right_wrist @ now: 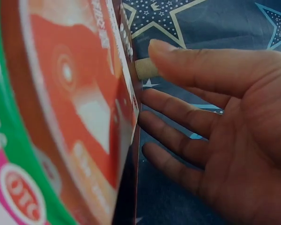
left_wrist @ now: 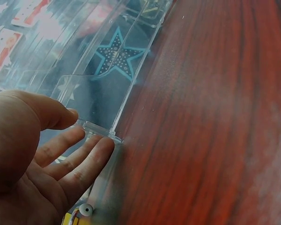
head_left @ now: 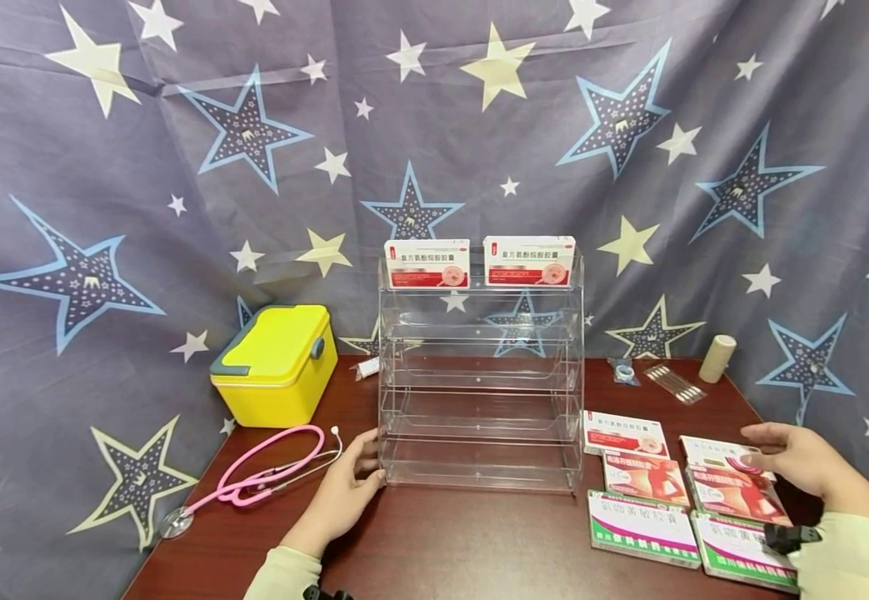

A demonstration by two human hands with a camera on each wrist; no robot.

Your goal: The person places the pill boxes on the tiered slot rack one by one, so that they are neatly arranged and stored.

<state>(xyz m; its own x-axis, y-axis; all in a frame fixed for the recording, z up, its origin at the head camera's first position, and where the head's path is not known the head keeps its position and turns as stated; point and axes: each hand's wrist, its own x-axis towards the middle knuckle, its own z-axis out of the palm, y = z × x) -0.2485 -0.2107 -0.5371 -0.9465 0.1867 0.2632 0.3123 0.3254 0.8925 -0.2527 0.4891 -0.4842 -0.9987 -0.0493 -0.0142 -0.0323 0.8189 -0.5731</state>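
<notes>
A clear, tiered acrylic display rack [head_left: 479,429] stands mid-table, with two white-and-red medicine boxes [head_left: 429,265] [head_left: 529,263] upright on its top tier. My left hand [head_left: 344,487] is at the rack's lower left corner. In the left wrist view its fairly straight fingertips [left_wrist: 105,147] touch that corner. On the right, my right hand [head_left: 801,458] reaches over a white medicine box [head_left: 711,452], fingers extended past its far end and thumb above it. Whether the thumb touches that box I cannot tell. In the right wrist view an orange-red medicine box [right_wrist: 79,93] fills the left side.
More medicine boxes lie in two columns, white-and-red [head_left: 625,435], orange-red [head_left: 644,479] and green-and-white [head_left: 644,531]. To the left are a yellow case [head_left: 280,367] and a pink stethoscope [head_left: 227,483]. Behind right lie cotton swabs [head_left: 674,383] and a bandage roll [head_left: 717,359].
</notes>
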